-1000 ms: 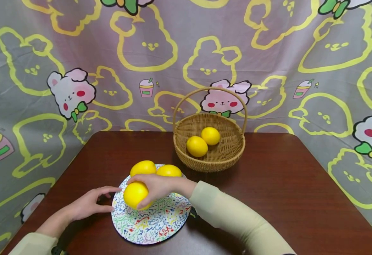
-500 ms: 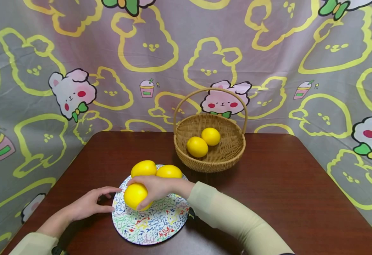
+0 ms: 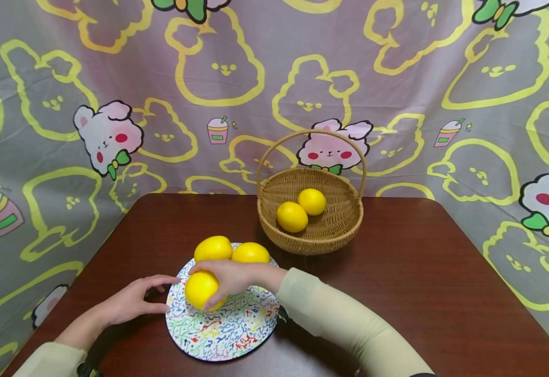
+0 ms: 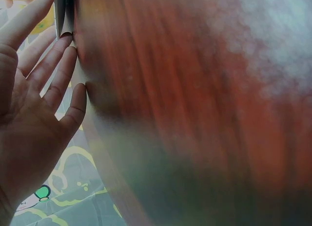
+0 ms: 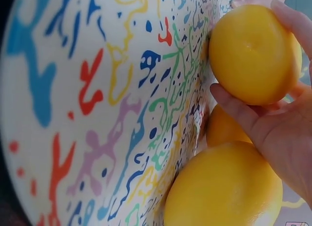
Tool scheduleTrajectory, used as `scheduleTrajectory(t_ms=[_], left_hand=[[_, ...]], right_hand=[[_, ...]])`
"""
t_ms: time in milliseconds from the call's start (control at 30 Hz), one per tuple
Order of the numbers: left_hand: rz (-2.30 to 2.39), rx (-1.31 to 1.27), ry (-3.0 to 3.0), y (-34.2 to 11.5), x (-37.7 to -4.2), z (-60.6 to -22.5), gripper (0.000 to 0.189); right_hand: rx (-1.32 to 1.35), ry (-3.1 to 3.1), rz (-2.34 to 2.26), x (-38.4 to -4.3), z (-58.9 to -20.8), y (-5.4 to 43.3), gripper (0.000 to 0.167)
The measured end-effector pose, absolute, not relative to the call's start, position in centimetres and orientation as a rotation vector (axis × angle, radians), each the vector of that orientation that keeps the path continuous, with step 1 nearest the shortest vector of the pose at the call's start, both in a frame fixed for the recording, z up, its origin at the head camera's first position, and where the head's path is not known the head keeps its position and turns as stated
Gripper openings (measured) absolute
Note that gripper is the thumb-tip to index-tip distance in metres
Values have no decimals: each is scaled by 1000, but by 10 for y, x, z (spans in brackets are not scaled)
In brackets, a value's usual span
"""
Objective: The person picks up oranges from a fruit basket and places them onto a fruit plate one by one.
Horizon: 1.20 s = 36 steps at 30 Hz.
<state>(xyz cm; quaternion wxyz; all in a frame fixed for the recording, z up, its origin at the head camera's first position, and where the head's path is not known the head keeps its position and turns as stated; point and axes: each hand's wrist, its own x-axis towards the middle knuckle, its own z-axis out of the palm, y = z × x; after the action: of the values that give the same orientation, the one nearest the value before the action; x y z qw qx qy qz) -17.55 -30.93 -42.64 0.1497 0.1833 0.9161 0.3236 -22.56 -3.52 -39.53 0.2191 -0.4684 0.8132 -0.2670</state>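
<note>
My right hand (image 3: 234, 276) grips a yellow lemon (image 3: 200, 290) over the left part of a round plate (image 3: 222, 335) with coloured squiggles. In the right wrist view, the thumb and fingers curve around this lemon (image 5: 253, 53), which sits at or very near the plate's surface. Two more lemons, one on the left (image 3: 213, 248) and one on the right (image 3: 251, 252), lie at the back of the plate. At the plate's left edge, my left hand (image 3: 128, 302) reaches out with spread, loosely extended fingers, its fingertips at the rim and nothing in its grasp.
Behind the plate, to the right, stands a wicker basket (image 3: 314, 246) with a tall arched handle and two lemons (image 3: 292, 217) inside. All rests on a dark reddish-brown table (image 3: 420, 272). A patterned cloth (image 3: 241, 68) hangs around the back and sides.
Almost nothing differs. The whole head view has shifted very slightly; both hands and the gripped lemon keep their places on the plate.
</note>
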Motion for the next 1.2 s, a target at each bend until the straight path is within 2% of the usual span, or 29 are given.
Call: scheduleTrajectory(t_ms=[1200], left_hand=[[924,533,2632,-310,-177,-428,63]], right_hand=[[-1281,2251,-726,-214,-385,-34,68]])
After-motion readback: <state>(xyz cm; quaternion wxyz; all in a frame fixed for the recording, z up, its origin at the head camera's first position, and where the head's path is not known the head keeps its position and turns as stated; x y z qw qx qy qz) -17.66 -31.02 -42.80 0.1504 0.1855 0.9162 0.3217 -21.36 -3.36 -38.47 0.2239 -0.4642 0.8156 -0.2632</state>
